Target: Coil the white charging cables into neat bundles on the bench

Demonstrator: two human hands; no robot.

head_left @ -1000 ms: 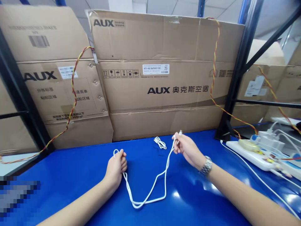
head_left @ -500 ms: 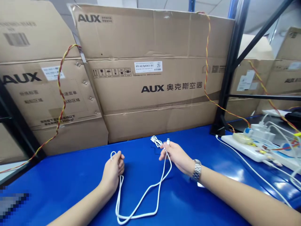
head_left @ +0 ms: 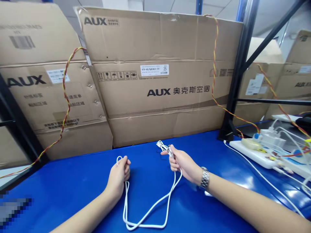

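A white USB cable [head_left: 155, 203] runs in a loose doubled loop between my two hands over the blue tabletop [head_left: 89, 181]. My left hand [head_left: 119, 176] is closed in a fist round it, with a small bend of cable showing above the thumb. My right hand [head_left: 184, 163], with a metal watch on the wrist, grips the cable's connector ends [head_left: 170, 151]; the index finger points out to the left. Just behind the right hand lies a coiled white cable [head_left: 160, 145] on the table.
Large cardboard boxes [head_left: 157, 106] stand along the back edge. At the right are a black rack post [head_left: 234, 97] and white power strips [head_left: 255, 153] with chargers and wires. Twisted red-yellow wires [head_left: 65, 97] hang at both sides. A blurred dark object [head_left: 14, 210] sits at lower left.
The right fingers have closed round the connector ends, which now sit together in the hand; before, one plug stuck up from a looser pinch. The left hand keeps its grip.
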